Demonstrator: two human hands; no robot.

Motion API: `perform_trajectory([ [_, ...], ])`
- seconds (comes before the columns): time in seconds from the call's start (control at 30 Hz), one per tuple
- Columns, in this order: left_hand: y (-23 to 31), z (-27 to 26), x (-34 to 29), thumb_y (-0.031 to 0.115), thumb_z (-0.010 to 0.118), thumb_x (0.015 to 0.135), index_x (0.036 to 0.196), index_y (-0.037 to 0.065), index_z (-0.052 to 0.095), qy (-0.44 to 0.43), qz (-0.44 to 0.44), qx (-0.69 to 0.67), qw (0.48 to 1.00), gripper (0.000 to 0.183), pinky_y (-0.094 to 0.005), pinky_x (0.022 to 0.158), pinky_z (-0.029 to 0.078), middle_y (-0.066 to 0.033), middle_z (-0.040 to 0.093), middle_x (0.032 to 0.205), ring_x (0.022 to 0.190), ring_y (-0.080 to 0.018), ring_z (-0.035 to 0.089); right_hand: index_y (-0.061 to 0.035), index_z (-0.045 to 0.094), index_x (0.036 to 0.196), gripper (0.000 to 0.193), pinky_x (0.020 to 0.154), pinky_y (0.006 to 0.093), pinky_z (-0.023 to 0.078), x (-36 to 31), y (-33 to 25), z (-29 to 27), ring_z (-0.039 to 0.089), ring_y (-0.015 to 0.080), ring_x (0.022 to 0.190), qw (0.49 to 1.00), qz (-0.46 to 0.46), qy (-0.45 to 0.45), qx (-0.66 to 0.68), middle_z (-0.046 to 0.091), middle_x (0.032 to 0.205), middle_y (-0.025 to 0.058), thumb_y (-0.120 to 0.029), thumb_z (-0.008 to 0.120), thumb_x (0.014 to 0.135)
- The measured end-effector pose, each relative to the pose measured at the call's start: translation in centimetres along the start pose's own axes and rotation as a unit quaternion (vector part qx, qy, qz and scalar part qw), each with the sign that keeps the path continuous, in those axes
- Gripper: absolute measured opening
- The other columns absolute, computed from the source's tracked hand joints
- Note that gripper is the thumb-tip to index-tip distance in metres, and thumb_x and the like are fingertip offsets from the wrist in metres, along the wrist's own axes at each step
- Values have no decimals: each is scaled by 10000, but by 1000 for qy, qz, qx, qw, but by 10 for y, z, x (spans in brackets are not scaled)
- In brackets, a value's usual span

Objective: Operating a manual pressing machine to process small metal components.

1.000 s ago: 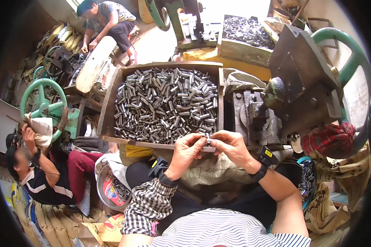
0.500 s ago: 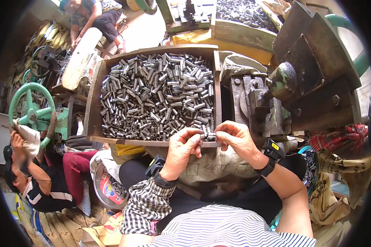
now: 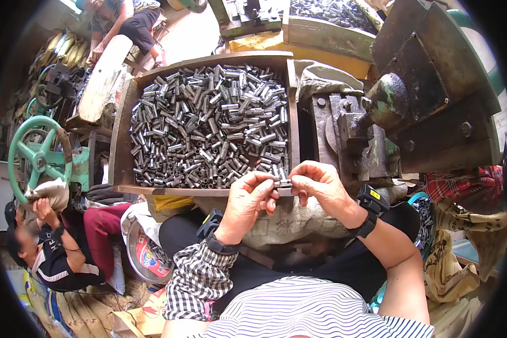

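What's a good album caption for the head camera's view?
Left hand and right hand hold a small metal piece near a brown box of short metal tubes.

Metal tubes (image 3: 208, 129) are silvery grey. At nine o'clock, the wheel (image 3: 39, 162) is green. At seven, the sleeve (image 3: 200, 279) has black-and-white checks. Near six, the shirt (image 3: 293, 307) has dark-and-white stripes.

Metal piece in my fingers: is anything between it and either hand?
Nothing visible: the left hand and right hand both meet the metal piece directly. The wooden tray shows behind them, not between.
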State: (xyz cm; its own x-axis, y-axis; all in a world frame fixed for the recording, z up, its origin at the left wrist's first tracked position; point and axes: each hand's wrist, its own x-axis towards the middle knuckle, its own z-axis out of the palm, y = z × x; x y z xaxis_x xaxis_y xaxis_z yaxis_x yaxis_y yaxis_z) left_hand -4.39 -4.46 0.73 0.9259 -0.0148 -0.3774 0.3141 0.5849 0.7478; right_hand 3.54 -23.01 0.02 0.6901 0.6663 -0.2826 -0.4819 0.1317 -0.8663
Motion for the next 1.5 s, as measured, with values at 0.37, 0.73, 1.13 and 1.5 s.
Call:
perform_trajectory([
  [0.37, -7, 0, 2, 109, 573, 900, 1012, 2, 586, 1, 42, 35, 999, 156, -205, 481, 485, -82, 629, 768, 545, -98, 574, 4, 595, 929, 135, 491, 205, 485, 0, 3, -2, 596, 91, 625, 1000, 8, -1, 24, 616, 756, 53, -121, 608, 879],
  [0.73, -5, 5, -3, 91, 581, 895, 1013, -6, 583, 9, 88, 130, 988, 153, -210, 565, 507, -80, 635, 820, 620, -97, 597, 6, 590, 919, 131, 488, 206, 486, -1, 0, -3, 607, 95, 664, 998, 20, -21, 58, 611, 773, 49, -115, 613, 874],
  [1.13, -2, 1, -4, 51, 599, 878, 1038, -14, 592, -38, 44, 108, 992, 173, -181, 598, 520, -50, 632, 843, 665, -77, 616, -4, 578, 884, 106, 470, 206, 497, -2, -1, -6, 609, 105, 610, 996, 39, -18, 76, 602, 744, 53, -95, 626, 857],
  [1.5, -3, 2, 1, 101, 611, 873, 1009, -6, 581, -4, 49, 100, 994, 176, -223, 548, 510, -95, 645, 834, 608, -106, 593, 14, 571, 897, 119, 476, 212, 498, -3, -6, 1, 609, 105, 610, 999, -32, 14, 36, 615, 738, 71, -76, 633, 850],
])
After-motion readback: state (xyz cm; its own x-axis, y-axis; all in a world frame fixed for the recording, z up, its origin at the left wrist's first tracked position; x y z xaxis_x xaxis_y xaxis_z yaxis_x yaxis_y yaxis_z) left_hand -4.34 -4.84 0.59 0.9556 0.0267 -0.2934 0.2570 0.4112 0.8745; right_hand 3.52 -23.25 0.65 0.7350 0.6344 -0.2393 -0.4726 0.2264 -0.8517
